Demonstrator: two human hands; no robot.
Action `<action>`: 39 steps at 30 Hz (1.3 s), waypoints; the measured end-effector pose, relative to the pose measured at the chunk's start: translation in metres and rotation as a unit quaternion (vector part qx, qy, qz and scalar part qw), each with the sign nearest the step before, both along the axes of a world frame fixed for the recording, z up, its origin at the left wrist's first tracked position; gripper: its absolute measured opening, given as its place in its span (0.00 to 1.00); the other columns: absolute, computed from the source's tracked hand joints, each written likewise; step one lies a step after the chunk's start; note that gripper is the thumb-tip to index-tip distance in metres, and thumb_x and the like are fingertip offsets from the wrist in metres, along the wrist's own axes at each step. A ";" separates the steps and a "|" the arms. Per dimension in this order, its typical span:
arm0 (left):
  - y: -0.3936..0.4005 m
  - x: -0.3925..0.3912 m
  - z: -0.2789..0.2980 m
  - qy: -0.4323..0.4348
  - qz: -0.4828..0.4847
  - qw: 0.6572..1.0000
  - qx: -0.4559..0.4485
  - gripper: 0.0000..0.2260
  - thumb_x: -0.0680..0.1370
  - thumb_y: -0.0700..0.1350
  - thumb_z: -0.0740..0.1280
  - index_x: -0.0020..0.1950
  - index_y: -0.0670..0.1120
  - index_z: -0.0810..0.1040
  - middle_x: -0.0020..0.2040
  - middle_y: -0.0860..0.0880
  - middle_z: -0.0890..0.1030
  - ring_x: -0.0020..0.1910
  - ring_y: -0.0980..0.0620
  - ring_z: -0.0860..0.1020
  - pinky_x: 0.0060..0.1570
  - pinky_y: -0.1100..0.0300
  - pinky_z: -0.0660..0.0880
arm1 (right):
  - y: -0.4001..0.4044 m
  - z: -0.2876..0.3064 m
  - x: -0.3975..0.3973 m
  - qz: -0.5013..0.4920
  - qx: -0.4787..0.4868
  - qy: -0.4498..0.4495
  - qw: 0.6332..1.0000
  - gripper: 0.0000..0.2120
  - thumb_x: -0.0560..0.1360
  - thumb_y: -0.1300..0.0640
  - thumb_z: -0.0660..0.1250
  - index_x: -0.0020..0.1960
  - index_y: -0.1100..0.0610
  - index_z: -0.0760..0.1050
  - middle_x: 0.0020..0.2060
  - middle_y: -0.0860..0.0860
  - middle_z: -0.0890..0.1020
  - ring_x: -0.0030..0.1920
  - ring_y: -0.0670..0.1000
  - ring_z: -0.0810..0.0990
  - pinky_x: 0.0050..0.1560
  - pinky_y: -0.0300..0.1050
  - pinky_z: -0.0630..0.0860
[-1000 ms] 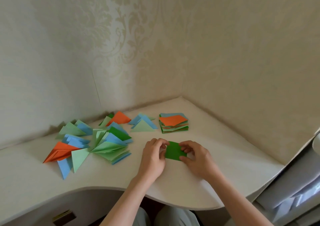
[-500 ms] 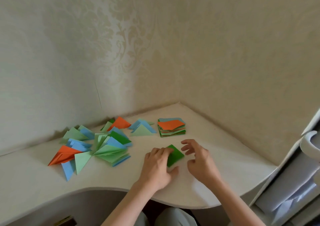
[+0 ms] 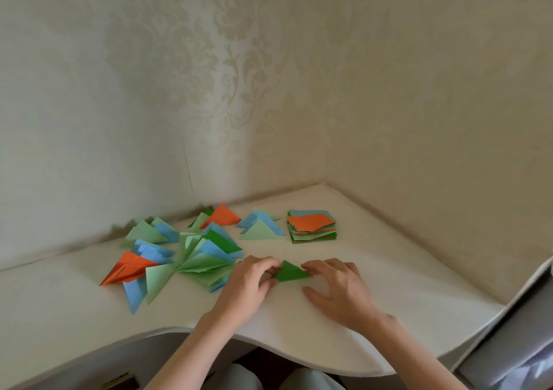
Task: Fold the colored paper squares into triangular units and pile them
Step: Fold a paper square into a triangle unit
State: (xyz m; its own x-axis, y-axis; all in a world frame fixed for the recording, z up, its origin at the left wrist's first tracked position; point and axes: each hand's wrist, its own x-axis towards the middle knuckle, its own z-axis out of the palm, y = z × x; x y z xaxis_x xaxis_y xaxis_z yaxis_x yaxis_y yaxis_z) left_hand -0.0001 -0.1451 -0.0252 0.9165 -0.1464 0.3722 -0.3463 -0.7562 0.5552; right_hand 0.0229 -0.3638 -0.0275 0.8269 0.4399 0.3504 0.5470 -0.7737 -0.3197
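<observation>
A dark green paper triangle (image 3: 291,272) lies on the white desk between my hands. My left hand (image 3: 250,285) pinches its left corner with curled fingers. My right hand (image 3: 336,287) rests beside it, fingertips touching its right corner, fingers spread and lightly bent. A stack of unfolded colored squares (image 3: 311,225), orange on top, sits behind near the wall corner. Folded triangles in light green, blue, orange and dark green lie heaped (image 3: 191,255) to the left.
The white desk (image 3: 389,314) fills a corner between two patterned walls, with a curved front edge. A light green and blue folded pair (image 3: 259,228) lies apart beside the stack. A grey object (image 3: 514,329) stands at the right edge.
The green paper has gone from a flat folded rectangle to a triangle. My right hand lifted off it, then came down again at its right corner. The camera has tilted slightly.
</observation>
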 end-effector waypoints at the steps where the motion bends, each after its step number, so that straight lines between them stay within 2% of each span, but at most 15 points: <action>1: 0.001 0.000 -0.001 -0.002 0.012 1.000 -0.014 0.11 0.73 0.39 0.71 0.53 0.50 0.81 0.44 0.55 0.81 0.46 0.59 0.77 0.50 0.68 0.71 | 0.002 -0.001 0.000 -0.011 0.016 -0.010 1.000 0.19 0.73 0.42 0.64 0.62 0.43 0.73 0.52 0.38 0.80 0.57 0.43 0.74 0.58 0.42 0.65; 5: -0.003 -0.002 -0.004 -0.015 0.063 0.997 -0.051 0.08 0.73 0.41 0.73 0.51 0.49 0.80 0.38 0.58 0.80 0.41 0.61 0.74 0.43 0.72 0.68 | 0.018 -0.003 0.003 -0.070 0.074 -0.018 0.995 0.15 0.72 0.40 0.67 0.54 0.46 0.78 0.44 0.40 0.83 0.49 0.45 0.77 0.53 0.44 0.69; 10: -0.020 0.002 -0.006 -0.040 0.114 0.993 -0.008 0.08 0.75 0.48 0.70 0.53 0.49 0.79 0.39 0.55 0.79 0.43 0.52 0.74 0.46 0.54 0.71 | 0.035 -0.001 0.008 -0.124 0.096 0.020 0.987 0.14 0.70 0.38 0.68 0.51 0.45 0.78 0.40 0.42 0.80 0.46 0.46 0.76 0.50 0.45 0.70; 14: -0.029 0.004 -0.010 -0.023 0.156 0.987 0.034 0.10 0.77 0.54 0.67 0.55 0.53 0.76 0.42 0.57 0.78 0.47 0.52 0.72 0.48 0.56 0.67 | 0.038 -0.004 0.011 -0.156 0.114 0.067 0.979 0.13 0.70 0.41 0.71 0.52 0.42 0.76 0.39 0.40 0.77 0.46 0.44 0.74 0.48 0.43 0.65; 17: -0.025 0.006 -0.011 -0.010 0.153 0.988 -0.007 0.10 0.75 0.51 0.69 0.56 0.52 0.76 0.40 0.58 0.75 0.46 0.52 0.71 0.48 0.56 0.68 | 0.038 -0.006 0.013 -0.161 0.145 0.097 0.972 0.12 0.69 0.43 0.72 0.51 0.40 0.75 0.41 0.39 0.77 0.46 0.41 0.73 0.49 0.42 0.62; 20: -0.016 0.007 -0.011 0.003 0.125 0.991 -0.045 0.10 0.74 0.45 0.72 0.53 0.50 0.78 0.39 0.56 0.75 0.44 0.52 0.72 0.47 0.56 0.70 | 0.035 -0.004 0.016 -0.155 0.164 0.129 0.966 0.11 0.69 0.46 0.74 0.48 0.40 0.76 0.40 0.39 0.77 0.46 0.41 0.74 0.51 0.43 0.65; 24: -0.007 0.007 -0.009 0.027 0.101 0.989 -0.102 0.09 0.73 0.34 0.70 0.49 0.47 0.79 0.37 0.55 0.77 0.41 0.55 0.76 0.45 0.63 0.72 | 0.033 -0.002 0.016 -0.150 0.177 0.144 0.962 0.09 0.70 0.49 0.73 0.46 0.39 0.76 0.39 0.39 0.78 0.46 0.40 0.74 0.55 0.45 0.67; 27: -0.010 0.005 -0.007 0.018 0.108 0.991 -0.076 0.09 0.75 0.33 0.66 0.52 0.44 0.79 0.41 0.52 0.79 0.45 0.51 0.77 0.48 0.58 0.74 | 0.035 -0.002 0.014 -0.158 0.177 0.141 0.961 0.08 0.71 0.49 0.72 0.47 0.40 0.77 0.40 0.39 0.78 0.47 0.41 0.74 0.53 0.43 0.64; 30: -0.022 -0.001 -0.006 -0.031 0.131 0.991 -0.011 0.06 0.77 0.41 0.67 0.54 0.44 0.78 0.46 0.50 0.79 0.48 0.49 0.73 0.48 0.57 0.72 | 0.037 -0.001 0.012 -0.161 0.163 0.133 0.964 0.08 0.72 0.49 0.71 0.50 0.41 0.77 0.42 0.40 0.78 0.49 0.42 0.73 0.53 0.43 0.63; 33: -0.037 -0.003 -0.002 -0.020 0.158 0.987 0.022 0.12 0.78 0.49 0.67 0.58 0.46 0.76 0.51 0.49 0.77 0.50 0.49 0.72 0.49 0.58 0.71 | 0.039 -0.001 0.010 -0.169 0.150 0.131 0.965 0.08 0.73 0.49 0.70 0.52 0.41 0.77 0.45 0.40 0.78 0.51 0.44 0.73 0.54 0.43 0.62; 35: -0.043 -0.001 0.001 0.007 0.173 0.985 0.018 0.14 0.77 0.50 0.67 0.60 0.46 0.74 0.54 0.49 0.75 0.52 0.49 0.72 0.50 0.58 0.71 | 0.039 0.000 0.009 -0.170 0.137 0.128 0.967 0.08 0.74 0.49 0.68 0.53 0.41 0.77 0.46 0.40 0.78 0.52 0.44 0.73 0.55 0.43 0.62; 39: -0.048 0.005 0.002 0.056 0.182 0.981 -0.042 0.15 0.76 0.47 0.70 0.60 0.47 0.74 0.54 0.48 0.73 0.54 0.50 0.74 0.52 0.59 0.72 | 0.038 -0.001 0.009 -0.171 0.132 0.123 0.969 0.08 0.74 0.49 0.68 0.53 0.41 0.77 0.48 0.40 0.79 0.54 0.44 0.73 0.54 0.43 0.62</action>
